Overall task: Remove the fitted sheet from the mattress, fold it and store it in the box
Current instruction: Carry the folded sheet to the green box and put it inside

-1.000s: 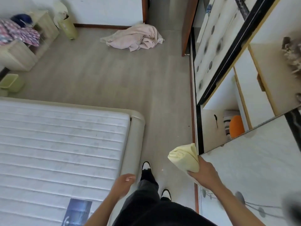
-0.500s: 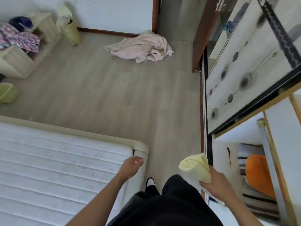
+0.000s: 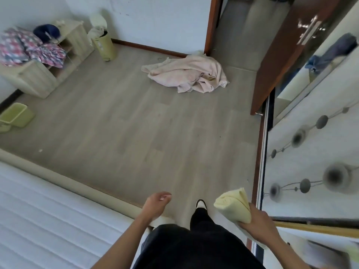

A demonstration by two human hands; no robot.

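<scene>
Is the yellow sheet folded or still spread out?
Folded: the yellow sheet is a compact bundle held in the right hand, off the bare mattress.

A single head-worn wide-angle view looks steeply down and forward from standing height, across the grey wood-plank floor (image 3: 136, 123) filling mid-frame. The white ribbed mattress (image 3: 48, 220) sits close at lower left; patterned sliding wardrobe doors (image 3: 310, 162) run along the right edge.

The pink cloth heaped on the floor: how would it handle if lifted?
The pink cloth probably hangs limp, since it lies in loose crumpled folds. It likely needs gathering, as it sprawls wide over the floor.
</scene>
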